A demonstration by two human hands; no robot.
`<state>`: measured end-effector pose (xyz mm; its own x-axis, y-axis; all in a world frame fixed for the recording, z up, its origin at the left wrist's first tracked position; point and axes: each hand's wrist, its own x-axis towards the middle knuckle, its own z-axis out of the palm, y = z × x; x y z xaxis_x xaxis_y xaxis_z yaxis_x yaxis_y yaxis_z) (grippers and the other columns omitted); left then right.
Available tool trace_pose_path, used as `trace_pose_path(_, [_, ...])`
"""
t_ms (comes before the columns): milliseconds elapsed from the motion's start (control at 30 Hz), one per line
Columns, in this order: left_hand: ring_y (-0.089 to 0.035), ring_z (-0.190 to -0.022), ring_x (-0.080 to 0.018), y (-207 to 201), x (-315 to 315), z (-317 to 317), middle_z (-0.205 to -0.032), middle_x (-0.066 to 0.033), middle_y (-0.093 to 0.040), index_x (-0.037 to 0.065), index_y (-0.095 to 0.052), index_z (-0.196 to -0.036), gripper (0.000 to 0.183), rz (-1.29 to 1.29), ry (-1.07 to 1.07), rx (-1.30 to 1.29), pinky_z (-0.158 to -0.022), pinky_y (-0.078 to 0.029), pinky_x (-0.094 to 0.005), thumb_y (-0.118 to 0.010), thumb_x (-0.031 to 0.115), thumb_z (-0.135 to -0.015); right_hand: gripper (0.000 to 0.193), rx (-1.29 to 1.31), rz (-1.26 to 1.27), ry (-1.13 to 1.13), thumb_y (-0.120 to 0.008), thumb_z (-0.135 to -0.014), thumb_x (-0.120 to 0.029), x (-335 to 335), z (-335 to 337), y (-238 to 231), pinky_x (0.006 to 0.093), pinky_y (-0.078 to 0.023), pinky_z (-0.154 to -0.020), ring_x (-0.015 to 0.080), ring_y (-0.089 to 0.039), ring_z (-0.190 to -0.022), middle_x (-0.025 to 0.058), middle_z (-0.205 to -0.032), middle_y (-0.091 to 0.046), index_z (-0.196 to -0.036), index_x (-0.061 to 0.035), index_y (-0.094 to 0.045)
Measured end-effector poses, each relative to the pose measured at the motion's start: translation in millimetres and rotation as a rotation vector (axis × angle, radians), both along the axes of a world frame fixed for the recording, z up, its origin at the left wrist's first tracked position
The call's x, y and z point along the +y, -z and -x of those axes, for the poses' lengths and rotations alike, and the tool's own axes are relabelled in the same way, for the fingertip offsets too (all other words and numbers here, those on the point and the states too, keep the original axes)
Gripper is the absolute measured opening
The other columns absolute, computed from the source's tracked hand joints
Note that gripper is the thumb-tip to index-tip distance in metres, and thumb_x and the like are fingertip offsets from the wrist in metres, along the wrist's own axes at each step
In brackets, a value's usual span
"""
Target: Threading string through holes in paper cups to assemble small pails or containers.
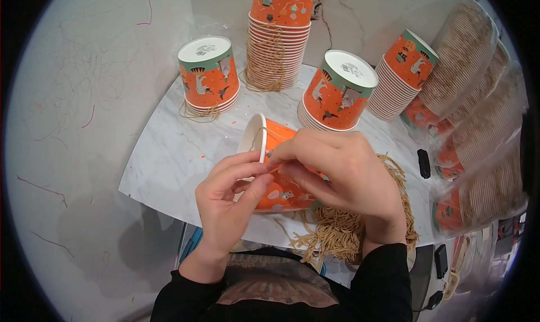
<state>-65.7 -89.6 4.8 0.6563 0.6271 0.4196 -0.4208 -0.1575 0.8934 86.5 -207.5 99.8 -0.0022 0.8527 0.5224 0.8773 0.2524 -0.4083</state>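
Observation:
An orange paper cup [287, 195] with printed figures and a white rim lies on its side on the table, its mouth facing left. My left hand [228, 189] is closed in a pinch at the rim, thumb and fingers meeting beside it. From the right, my right hand [346, 167] pinches a tan string at the cup's outer wall just below the rim. Part of that string loops over the rim into the mouth. The fingertips hide the exact spot where the string meets the wall. A thick bundle of tan strings [337, 232] lies under my right wrist.
Behind stand a short cup stack [208, 77], a tall stack [279, 52] draped with strings, another stack [340, 91] and a tilted one [402, 74]. Plastic-wrapped cup sleeves [461, 57] line the right side. A black object [423, 164] lies near them. A wall [84, 125] borders the left.

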Motion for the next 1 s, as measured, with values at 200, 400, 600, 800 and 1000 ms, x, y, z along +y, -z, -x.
trace_pose_path(200, [-0.066, -0.099, -0.0148, 0, -1, -2, -0.121, -0.0145, -0.065, -0.004, -0.071, -0.109, 0.017, -0.046, -0.049, -0.023, -0.082, -0.057, -0.0263, -0.067, -0.003, -0.092, 0.015, -0.085, -0.021, -0.035, -0.071, -0.083, -0.009, 0, -3, 0, 0.0389, -0.052, -0.064, 0.0287, -0.065, -0.079, 0.0077, -0.086, -0.063, -0.094, -0.0065, -0.061])
trace_pose_path(400, [-0.065, -0.1, -0.0149, -1, -1, -2, -0.12, -0.0146, -0.065, -0.004, -0.07, -0.107, 0.014, -0.078, -0.057, -0.026, -0.082, -0.057, -0.0267, -0.066, -0.002, -0.094, 0.015, -0.15, -0.022, -0.017, -0.071, -0.082, -0.011, 1, -3, 1, 0.0385, -0.051, -0.065, 0.0277, -0.063, -0.08, 0.0078, -0.086, -0.059, -0.091, -0.0057, -0.061])
trace_pose_path(600, [-0.064, -0.102, -0.0146, -3, -3, 0, -0.121, -0.0142, -0.064, -0.004, -0.068, -0.111, 0.017, -0.066, -0.039, -0.031, -0.083, -0.056, -0.0264, -0.064, -0.003, -0.095, 0.014, -0.141, -0.043, 0.042, -0.071, -0.082, -0.012, 1, -1, -2, 0.0371, -0.051, -0.062, 0.0264, -0.062, -0.076, 0.0074, -0.084, -0.057, -0.089, -0.0056, -0.06])
trace_pose_path(800, [-0.061, -0.11, -0.0144, -6, -4, 4, -0.126, -0.0154, -0.061, -0.008, -0.056, -0.128, 0.033, 0.072, 0.041, -0.041, -0.089, -0.054, -0.0252, -0.061, -0.003, -0.096, 0.018, -0.16, -0.063, 0.1, -0.077, -0.073, -0.003, 3, 1, 3, 0.0341, -0.048, -0.055, 0.0251, -0.061, -0.064, 0.0056, -0.079, -0.057, -0.086, -0.0066, -0.064])
trace_pose_path(1000, [-0.061, -0.111, -0.0151, -8, -4, 5, -0.128, -0.0175, -0.06, -0.008, -0.047, -0.137, 0.044, 0.192, 0.121, -0.055, -0.094, -0.052, -0.0263, -0.061, -0.002, -0.096, 0.019, -0.205, -0.059, 0.125, -0.077, -0.072, -0.003, 4, 1, 5, 0.0346, -0.048, -0.054, 0.0254, -0.061, -0.064, 0.0055, -0.077, -0.055, -0.085, -0.0068, -0.064])
